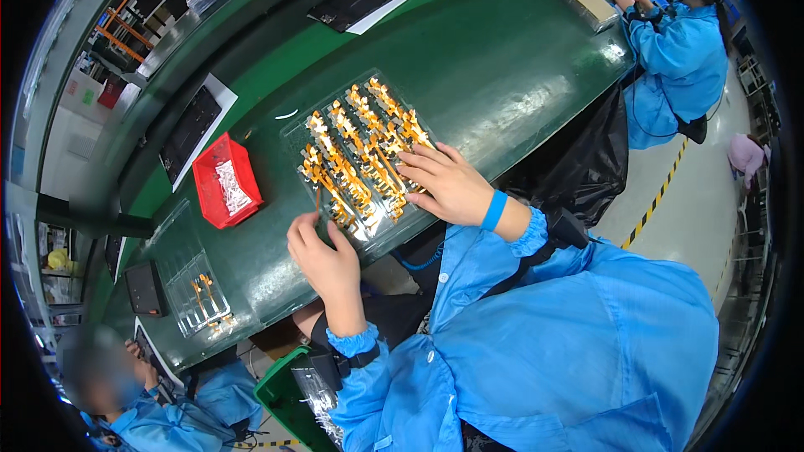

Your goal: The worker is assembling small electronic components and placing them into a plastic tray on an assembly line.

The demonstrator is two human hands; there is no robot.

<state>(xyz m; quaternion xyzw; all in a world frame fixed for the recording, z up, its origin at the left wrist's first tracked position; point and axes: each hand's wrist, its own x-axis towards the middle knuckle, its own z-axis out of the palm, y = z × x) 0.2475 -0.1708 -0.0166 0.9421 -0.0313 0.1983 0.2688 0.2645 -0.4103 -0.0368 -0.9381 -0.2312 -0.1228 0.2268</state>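
Observation:
A clear plastic tray point(293, 136) lies on the green table, filled with rows of orange and silver flexible circuits point(356, 151). My right hand point(452, 188), with a blue band at its wrist, rests on the tray's right side, fingers spread over the circuits. At the tray's near left corner is my left hand point(322, 255), its fingers curled. A thin orange flexible circuit strip point(317, 198) stands out at its fingertips and appears pinched there; the exact grip is partly hidden.
Left of the tray stands a red bin point(224, 182) holding small white pieces. Another clear tray point(194, 289) with a few circuits lies nearer left. Dark panels on white sheets point(197, 134) line the far side. Co-workers sit at right point(678, 42) and lower left. A green crate point(289, 385) stands below the table.

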